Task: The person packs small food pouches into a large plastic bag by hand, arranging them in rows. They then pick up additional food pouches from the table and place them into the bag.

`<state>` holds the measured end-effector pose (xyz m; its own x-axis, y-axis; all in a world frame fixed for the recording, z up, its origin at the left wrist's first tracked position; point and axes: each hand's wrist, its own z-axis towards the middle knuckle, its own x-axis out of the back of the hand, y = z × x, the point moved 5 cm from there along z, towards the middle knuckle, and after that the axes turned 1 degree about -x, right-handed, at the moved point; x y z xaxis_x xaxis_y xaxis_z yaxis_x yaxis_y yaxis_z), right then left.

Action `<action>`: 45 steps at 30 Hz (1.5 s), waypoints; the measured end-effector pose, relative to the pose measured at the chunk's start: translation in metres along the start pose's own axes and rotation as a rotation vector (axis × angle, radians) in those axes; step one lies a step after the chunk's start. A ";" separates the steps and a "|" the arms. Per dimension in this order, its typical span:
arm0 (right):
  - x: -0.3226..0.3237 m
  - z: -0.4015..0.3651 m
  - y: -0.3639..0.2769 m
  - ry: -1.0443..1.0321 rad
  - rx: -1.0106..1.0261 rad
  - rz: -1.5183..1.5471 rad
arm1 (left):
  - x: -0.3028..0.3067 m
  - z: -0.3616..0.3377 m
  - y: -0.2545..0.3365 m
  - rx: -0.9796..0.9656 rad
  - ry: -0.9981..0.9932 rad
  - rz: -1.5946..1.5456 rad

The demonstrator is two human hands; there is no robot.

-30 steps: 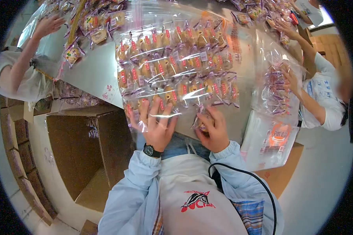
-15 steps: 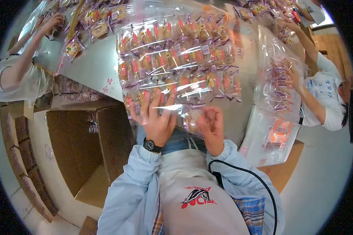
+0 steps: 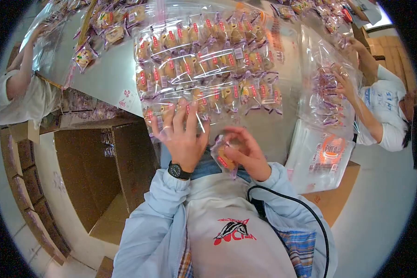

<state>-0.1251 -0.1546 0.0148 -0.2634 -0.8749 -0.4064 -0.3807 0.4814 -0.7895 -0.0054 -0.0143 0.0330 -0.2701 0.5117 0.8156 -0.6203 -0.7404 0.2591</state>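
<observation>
Several rows of small wrapped cakes (image 3: pixel 213 60) with red labels and purple-edged wrappers lie under a large clear plastic bag (image 3: pixel 264 123) on the table. My left hand (image 3: pixel 183 136), with a black watch at the wrist, rests fingers spread on the front left of the bag, over the nearest cakes. At the table's front edge, my right hand (image 3: pixel 245 150) grips one wrapped cake (image 3: pixel 224 155) between thumb and fingers, close to my body. The thumb and fingers hide part of this cake.
An open cardboard box (image 3: pixel 88 176) stands at lower left. A stack of printed plastic bags (image 3: pixel 310 162) lies at right. There a co-worker's hand (image 3: pixel 343 83) touches another filled bag (image 3: pixel 326 99). Loose wrapped cakes (image 3: pixel 113 32) lie at the back left, near another person's arm (image 3: pixel 25 65).
My right hand has turned and drawn slightly towards me, and the wrapped cake in it now shows its red label. My left hand stays spread on the bag, which has shifted slightly left.
</observation>
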 end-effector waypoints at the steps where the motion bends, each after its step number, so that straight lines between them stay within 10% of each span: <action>1: 0.006 0.002 -0.002 0.114 0.128 -0.140 | 0.000 0.000 0.000 -0.005 0.003 -0.001; 9: -0.003 0.005 -0.030 0.596 0.747 -0.909 | 0.000 -0.003 -0.002 -0.012 -0.014 -0.023; 15: -0.008 0.015 -0.020 0.664 0.808 -0.571 | -0.005 -0.006 -0.004 0.019 -0.003 -0.063; 26: -0.015 0.027 -0.018 0.399 0.871 -0.435 | -0.003 -0.007 -0.009 0.054 -0.040 -0.142; 35: -0.013 0.022 -0.052 0.365 1.154 -1.102 | -0.005 -0.006 -0.005 -0.007 -0.026 -0.048; 45: -0.020 0.056 -0.078 -0.235 1.067 -1.206 | -0.003 -0.005 -0.007 0.074 0.000 -0.137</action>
<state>-0.0408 -0.1772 0.0590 -0.1123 -0.7326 0.6713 0.5254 -0.6172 -0.5857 -0.0037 -0.0084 0.0257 -0.1870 0.6103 0.7698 -0.5955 -0.6936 0.4053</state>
